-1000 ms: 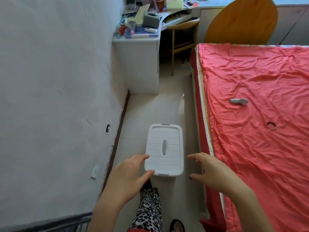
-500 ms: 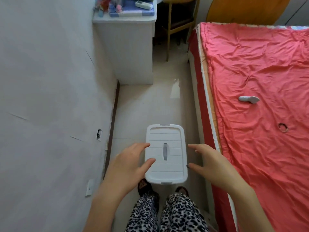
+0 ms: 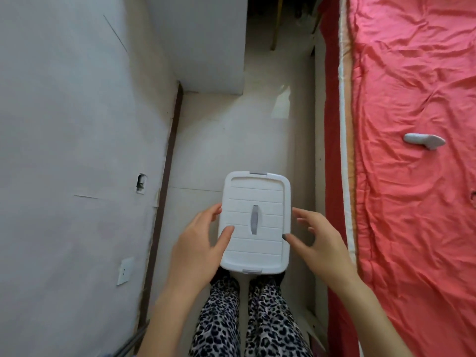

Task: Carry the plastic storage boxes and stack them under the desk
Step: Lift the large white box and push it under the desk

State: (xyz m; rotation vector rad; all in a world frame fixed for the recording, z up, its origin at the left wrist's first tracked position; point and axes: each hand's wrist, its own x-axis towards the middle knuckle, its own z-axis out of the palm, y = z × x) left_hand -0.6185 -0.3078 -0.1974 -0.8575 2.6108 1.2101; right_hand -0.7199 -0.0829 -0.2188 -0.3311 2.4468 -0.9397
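- Judging by how things lie now, the task is taken to be at its very start: the white rectangular plastic storage box with a ribbed lid (image 3: 255, 222) is seen resting on the pale tiled floor (image 3: 231, 140), in the narrow aisle between the grey wall (image 3: 77, 124) and the bed with the coral-red cover (image 3: 412, 202), just in front of the person's feet.
- No lift is shown yet; the box has still to be picked up, carried forward and stacked, and the white desk panel (image 3: 206, 42) is seen well apart from it at the far end of the aisle.
- No other storage boxes are visible, so how many remain cannot be told.
- The left hand (image 3: 201, 243) is held at the box's left edge with fingers spread, its thumb laid on the lid and its fingertips at the rim; a closed grasp is not shown.
- The right hand (image 3: 319, 240) is held just beside the right edge with fingers splayed and slightly blurred; whether the box is touched by it cannot be told.
- The long axis of the box is aligned with the aisle, one short end pointing toward the desk and the other toward the feet.
- The grey recessed handle (image 3: 254, 219) on the lid is set along that same axis, and the lid is seen facing upward, closed and level.
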